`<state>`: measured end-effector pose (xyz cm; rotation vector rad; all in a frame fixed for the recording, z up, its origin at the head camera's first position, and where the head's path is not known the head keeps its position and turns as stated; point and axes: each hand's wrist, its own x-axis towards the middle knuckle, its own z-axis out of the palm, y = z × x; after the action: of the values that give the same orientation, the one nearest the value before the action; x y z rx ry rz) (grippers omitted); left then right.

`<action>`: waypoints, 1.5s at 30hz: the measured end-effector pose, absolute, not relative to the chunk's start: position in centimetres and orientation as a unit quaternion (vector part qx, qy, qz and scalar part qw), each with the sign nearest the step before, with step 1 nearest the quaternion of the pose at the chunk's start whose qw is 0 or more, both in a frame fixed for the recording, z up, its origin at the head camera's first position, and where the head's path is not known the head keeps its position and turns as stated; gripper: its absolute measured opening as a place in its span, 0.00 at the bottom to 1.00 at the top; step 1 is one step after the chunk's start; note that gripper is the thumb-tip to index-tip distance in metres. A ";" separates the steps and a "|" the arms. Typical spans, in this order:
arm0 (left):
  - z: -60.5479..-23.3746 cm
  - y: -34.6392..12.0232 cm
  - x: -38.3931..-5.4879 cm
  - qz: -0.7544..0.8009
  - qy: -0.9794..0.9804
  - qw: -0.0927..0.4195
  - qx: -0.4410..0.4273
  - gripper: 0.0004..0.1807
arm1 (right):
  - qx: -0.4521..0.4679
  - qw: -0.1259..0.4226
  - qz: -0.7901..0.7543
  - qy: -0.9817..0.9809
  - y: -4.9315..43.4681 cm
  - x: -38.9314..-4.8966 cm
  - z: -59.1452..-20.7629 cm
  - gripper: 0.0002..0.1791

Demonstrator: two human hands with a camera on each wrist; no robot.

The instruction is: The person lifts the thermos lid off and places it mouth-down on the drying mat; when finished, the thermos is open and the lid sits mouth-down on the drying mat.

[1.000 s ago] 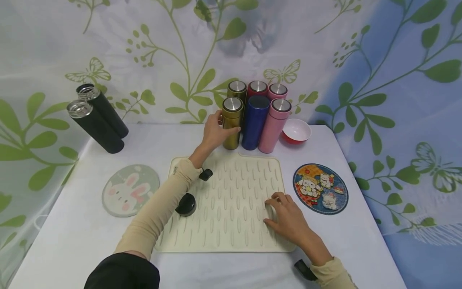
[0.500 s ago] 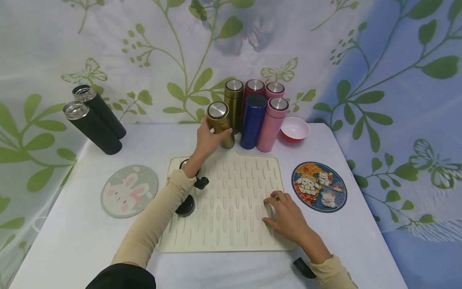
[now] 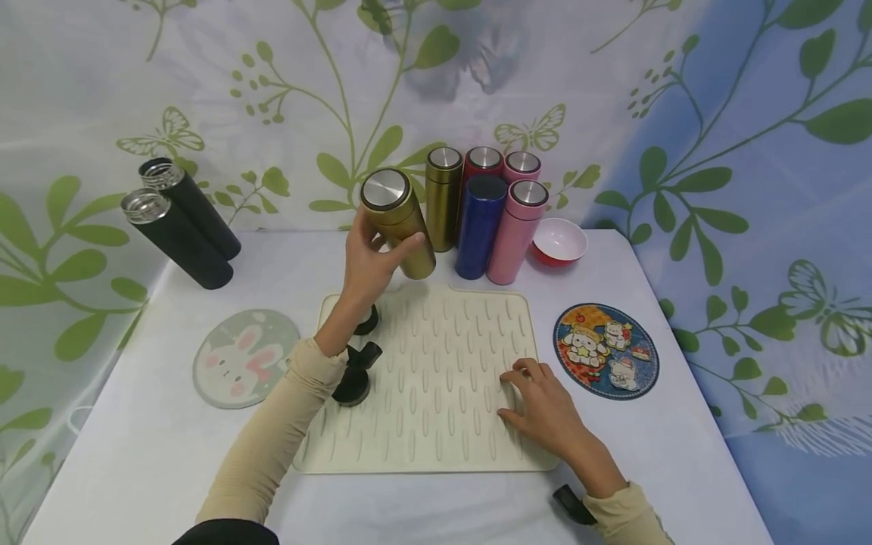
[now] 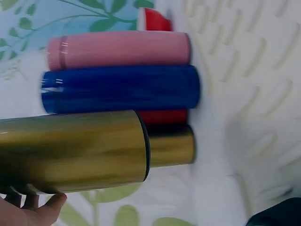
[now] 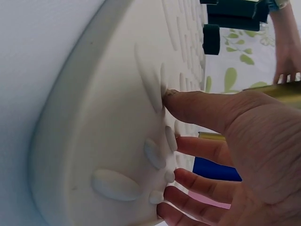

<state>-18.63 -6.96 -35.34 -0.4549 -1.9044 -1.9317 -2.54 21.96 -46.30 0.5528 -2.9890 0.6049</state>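
Observation:
My left hand (image 3: 368,265) grips a gold thermos bottle (image 3: 409,238) with a steel-topped lid, thumb on its near side and fingers round the left. The bottle leans with its top to the left, above the far edge of a cream ridged mat (image 3: 436,378). In the left wrist view the gold thermos (image 4: 75,153) overlaps the other bottles, with fingertips (image 4: 55,203) showing beneath it. On the mat's right side rests my right hand (image 3: 545,401), holding nothing. The right wrist view has its thumb (image 5: 197,106) and fingers loosely bent, tips touching the mat.
Beyond the mat stand a blue bottle (image 3: 480,227), a pink bottle (image 3: 514,238), another gold bottle (image 3: 443,204) and more behind. A red-white bowl (image 3: 559,242) sits right. Black lids (image 3: 352,387) lie on the mat's left. Two lidless black bottles (image 3: 180,242) stand far left; round coasters (image 3: 245,359) flank the mat.
My left hand has pulled the gold thermos left and nearer, away from the bottle group, tilting and raising it. The right hand has stayed in place on the mat.

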 end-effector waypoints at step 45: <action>-37.2 -10.5 -4.8 -0.317 -0.854 0.261 -0.321 0.44 | 0.169 -0.115 0.613 -0.763 15.6 -3.3 -34.3 0.32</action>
<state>-4.84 -10.53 -37.20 -0.8688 -2.3115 -0.8587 -3.25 15.58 -34.27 0.5746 -2.5907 2.0795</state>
